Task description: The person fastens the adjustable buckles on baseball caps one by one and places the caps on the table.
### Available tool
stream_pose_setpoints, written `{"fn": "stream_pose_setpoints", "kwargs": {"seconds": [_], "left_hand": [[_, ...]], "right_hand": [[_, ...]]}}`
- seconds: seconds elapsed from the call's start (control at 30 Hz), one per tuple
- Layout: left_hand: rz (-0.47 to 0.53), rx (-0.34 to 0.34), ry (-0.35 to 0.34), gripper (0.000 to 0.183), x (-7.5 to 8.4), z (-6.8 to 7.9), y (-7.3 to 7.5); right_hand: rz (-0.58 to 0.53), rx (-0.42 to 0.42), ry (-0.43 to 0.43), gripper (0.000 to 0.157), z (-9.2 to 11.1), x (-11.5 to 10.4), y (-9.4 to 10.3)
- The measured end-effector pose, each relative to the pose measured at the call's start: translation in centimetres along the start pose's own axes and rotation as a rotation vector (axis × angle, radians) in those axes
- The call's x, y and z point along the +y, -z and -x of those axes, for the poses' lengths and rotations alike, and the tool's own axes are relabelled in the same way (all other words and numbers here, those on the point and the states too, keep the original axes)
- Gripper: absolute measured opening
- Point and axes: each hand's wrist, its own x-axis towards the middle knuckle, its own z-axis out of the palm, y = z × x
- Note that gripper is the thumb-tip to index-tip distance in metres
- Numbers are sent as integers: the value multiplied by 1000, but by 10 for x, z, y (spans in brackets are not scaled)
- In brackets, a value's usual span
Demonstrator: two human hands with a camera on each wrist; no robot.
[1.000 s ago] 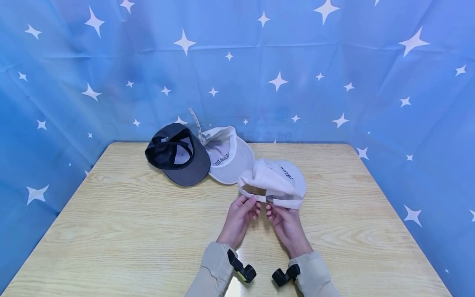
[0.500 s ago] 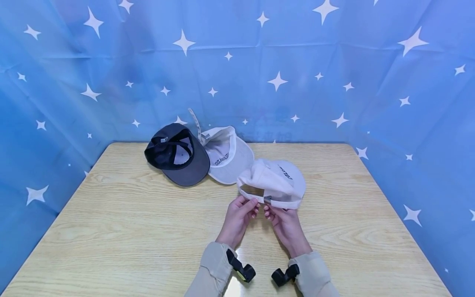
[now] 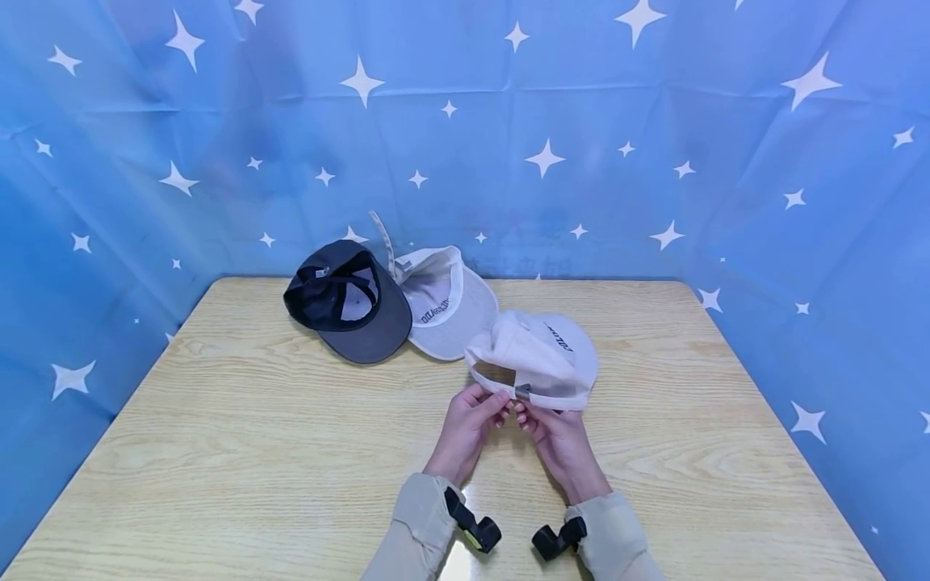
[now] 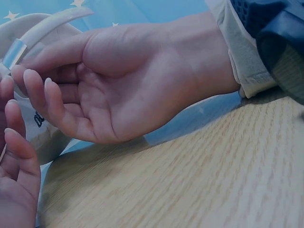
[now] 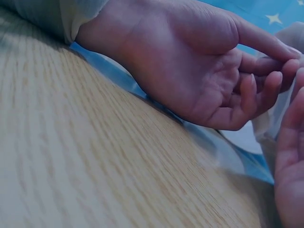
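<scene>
A white baseball cap with dark lettering lies on the table, its back opening toward me. My left hand pinches the back strap between thumb and fingers, just left of the metal buckle. On the buckle's other side, my right hand pinches the cap's lower back edge. The left wrist view shows the buckle close to the left fingertips, with the strap rising past it. Both hands' fingertips nearly meet. In the right wrist view, fingers partly hide what the right hand grips.
Behind and to the left, a dark grey cap and a light grey cap lie with their insides showing. The light one's strap sticks up loose. A blue star-patterned cloth surrounds the wooden table.
The buckle has shifted slightly left along the strap, and my right fingertips with it. My left thumb has moved a little right, closer to the buckle. The other caps stay put.
</scene>
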Motion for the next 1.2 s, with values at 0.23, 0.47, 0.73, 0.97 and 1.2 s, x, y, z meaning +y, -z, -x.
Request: {"fn": "stream_pose_setpoints", "kwargs": {"seconds": [0.23, 0.47, 0.73, 0.97, 1.2], "left_hand": [[-28, -3, -5, 15, 1, 1, 1], [-64, 10, -30, 19, 1, 1, 2], [-72, 3, -38, 25, -3, -2, -2], [-58, -15, -29, 19, -5, -4, -4], [-51, 21, -40, 13, -3, -4, 0]], "right_hand": [[30, -15, 2, 15, 0, -1, -1], [51, 73, -48, 13, -1, 0, -2], [27, 76, -49, 14, 0, -3, -1], [-15, 65, -32, 16, 1, -4, 4], [-22, -6, -8, 18, -2, -1, 3]]}}
